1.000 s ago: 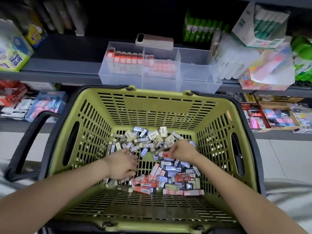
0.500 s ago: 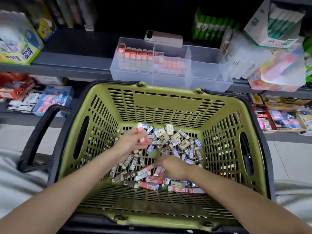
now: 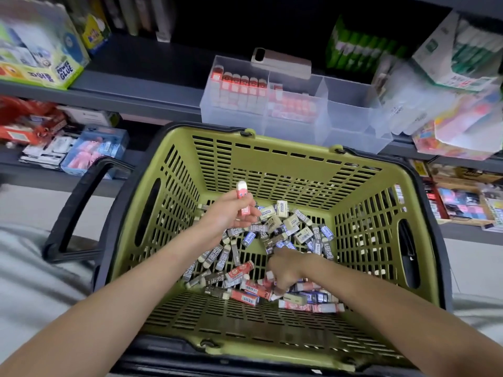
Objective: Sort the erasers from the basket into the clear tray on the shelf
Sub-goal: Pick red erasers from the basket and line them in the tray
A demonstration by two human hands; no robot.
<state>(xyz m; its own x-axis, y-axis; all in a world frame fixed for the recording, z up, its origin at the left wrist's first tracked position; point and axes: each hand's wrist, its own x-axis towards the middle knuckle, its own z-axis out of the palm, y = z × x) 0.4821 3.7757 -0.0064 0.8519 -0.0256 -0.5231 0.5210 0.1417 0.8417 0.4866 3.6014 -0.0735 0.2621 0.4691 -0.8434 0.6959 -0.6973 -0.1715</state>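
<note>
One basket (image 3: 285, 144), green mesh with a dark rim; one black handle (image 3: 79, 208) folded out past its left edge. Erasers (image 3: 283, 229) in a loose pile on its floor, several dozen, too tangled to count, spread from the far wall toward the middle. Bare mesh shows along the near edge and both side walls.

Left hand (image 3: 227, 214) is raised over the far-left part of the pile, thumb and fingers pinching one pink eraser (image 3: 243, 198) upright.

Right hand (image 3: 285, 270) is down in the pile's near side, fingers curled among red-sleeved pieces; whether it grips any, cannot tell.

One clear tray (image 3: 351, 129) at the shelf (image 3: 141, 89) front edge, just beyond the basket's far rim, with three compartments. The left one has a row of six red-topped erasers; the middle has more red ones, count unclear. One phone (image 3: 281, 63) lies across the tray's back edge.
</note>
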